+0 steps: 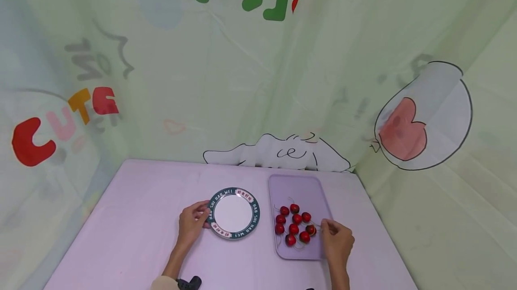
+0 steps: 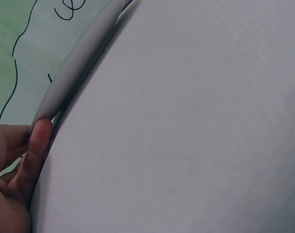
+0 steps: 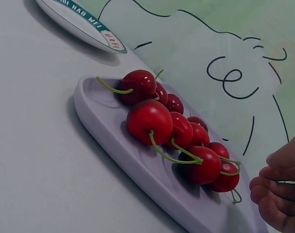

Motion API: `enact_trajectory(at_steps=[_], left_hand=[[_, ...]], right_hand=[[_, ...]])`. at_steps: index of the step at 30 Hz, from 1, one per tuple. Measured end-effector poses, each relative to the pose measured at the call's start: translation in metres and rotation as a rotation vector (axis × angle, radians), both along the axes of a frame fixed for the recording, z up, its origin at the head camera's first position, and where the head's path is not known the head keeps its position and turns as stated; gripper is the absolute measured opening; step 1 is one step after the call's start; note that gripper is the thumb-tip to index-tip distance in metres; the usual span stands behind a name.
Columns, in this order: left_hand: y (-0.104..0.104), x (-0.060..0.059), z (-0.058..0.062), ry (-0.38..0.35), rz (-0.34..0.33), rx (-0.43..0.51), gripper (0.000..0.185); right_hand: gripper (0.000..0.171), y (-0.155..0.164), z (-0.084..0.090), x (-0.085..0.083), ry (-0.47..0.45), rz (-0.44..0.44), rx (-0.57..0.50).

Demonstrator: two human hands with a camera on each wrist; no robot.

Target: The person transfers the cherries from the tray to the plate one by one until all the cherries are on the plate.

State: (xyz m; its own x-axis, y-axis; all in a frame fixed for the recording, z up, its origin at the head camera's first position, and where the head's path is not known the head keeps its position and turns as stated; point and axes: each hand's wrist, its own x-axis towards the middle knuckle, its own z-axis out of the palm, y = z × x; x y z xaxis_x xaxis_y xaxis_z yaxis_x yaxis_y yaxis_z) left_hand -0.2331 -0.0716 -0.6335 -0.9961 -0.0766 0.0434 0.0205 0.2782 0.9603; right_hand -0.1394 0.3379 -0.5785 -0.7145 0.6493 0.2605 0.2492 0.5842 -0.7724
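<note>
Left hand (image 1: 193,224) at lower centre, fingers curled on the rim of the green-bordered plate (image 1: 234,213), right hand (image 1: 337,241) lower right, fingers loosely bent, empty, just beside cherries (image 1: 295,226) in the lilac tray (image 1: 300,189), all on the bench (image 1: 133,218).

Pale lilac table (image 1: 133,218) against green cartoon-printed cloth walls (image 1: 226,83), soft even light.

Nine red cherries (image 1: 297,218) lay on one lilac tray (image 1: 299,186); beside it sat one round plate (image 1: 254,214), and two hands worked the table.
</note>
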Motion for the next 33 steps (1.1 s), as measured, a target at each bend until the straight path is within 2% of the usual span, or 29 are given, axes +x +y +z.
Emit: enact_trajectory(at_steps=[7,19,29,33], left_hand=[[0.001,0.000,0.001,0.000,-0.003,0.002,0.034],[0.000,0.002,0.000,0.016,-0.005,0.006,0.033],[0.000,0.001,-0.004,0.045,0.000,-0.006,0.032],[0.000,0.001,-0.003,0.033,0.002,-0.004,0.033]], right_hand=[[0.022,-0.008,0.006,0.000,-0.035,0.036,0.001],[0.023,-0.015,0.003,-0.003,-0.098,0.069,-0.005],[0.016,-0.021,0.006,-0.004,-0.052,0.111,0.001],[0.015,-0.024,0.008,-0.005,-0.045,0.109,-0.003]])
